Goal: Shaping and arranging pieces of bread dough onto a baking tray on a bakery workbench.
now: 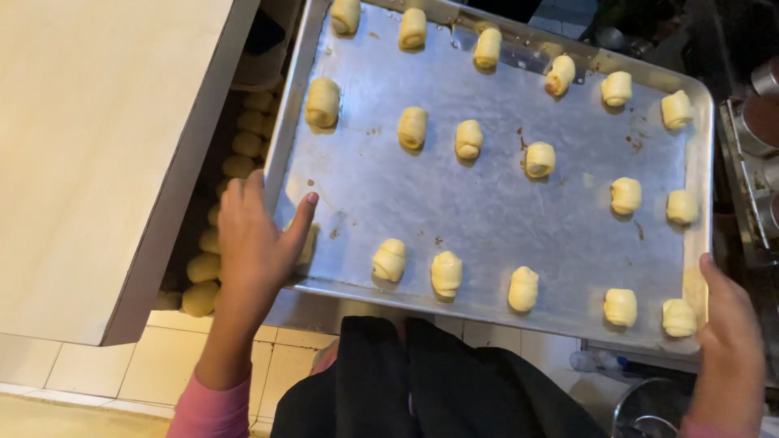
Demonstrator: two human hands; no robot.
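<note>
A large metal baking tray (487, 211) fills the middle of the view, tilted a little. Several small rolled dough pieces (412, 126) lie on it in three loose rows. My left hand (258, 243) grips the tray's near left corner, thumb lying on the tray floor. My right hand (730, 341) holds the near right corner, thumb up along the right rim. One dough piece (308, 243) is partly hidden behind my left thumb.
A pale flat board or cabinet top (89, 154) is at the left. Under its edge sits another tray with more dough pieces (203, 276). White tiles (162, 365) are below, dark metal equipment (759, 138) at the right, and my dark apron (422, 381) at the bottom.
</note>
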